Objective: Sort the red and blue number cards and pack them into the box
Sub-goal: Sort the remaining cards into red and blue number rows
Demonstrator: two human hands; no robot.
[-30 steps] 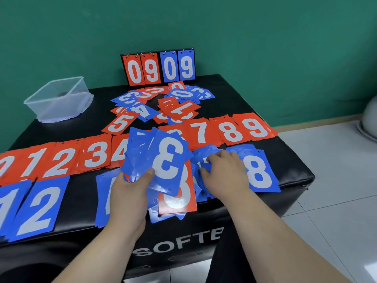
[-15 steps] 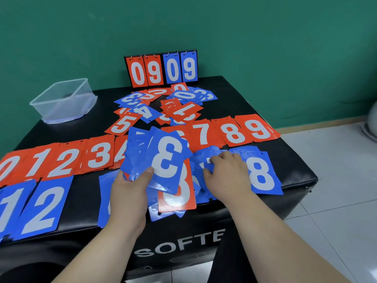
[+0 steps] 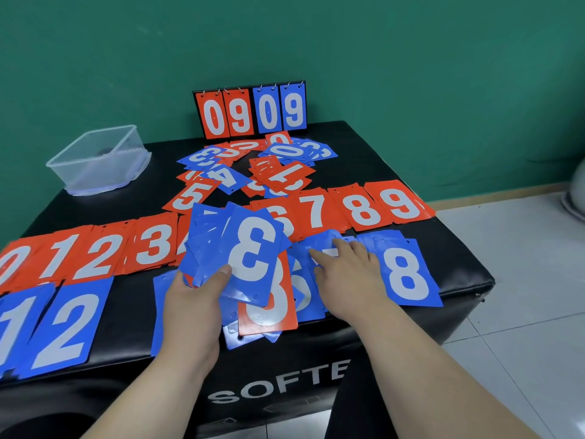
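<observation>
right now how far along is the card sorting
Done: red row runs 0 to 9; blue 1, blue 2 and blue 8 lie below it. In hand: left hand grips a blue fan, 3 on top; right hand presses loose blue cards. Left: the mixed pile; no card shows in the clear plastic box.

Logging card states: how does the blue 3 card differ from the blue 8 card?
The blue 3 card is held up by the left hand, topping a fan of blue cards; the blue 8 card lies flat on the black table. The 3 reads upside down; the 8 looks upright. Both are blue with white digits.
</observation>
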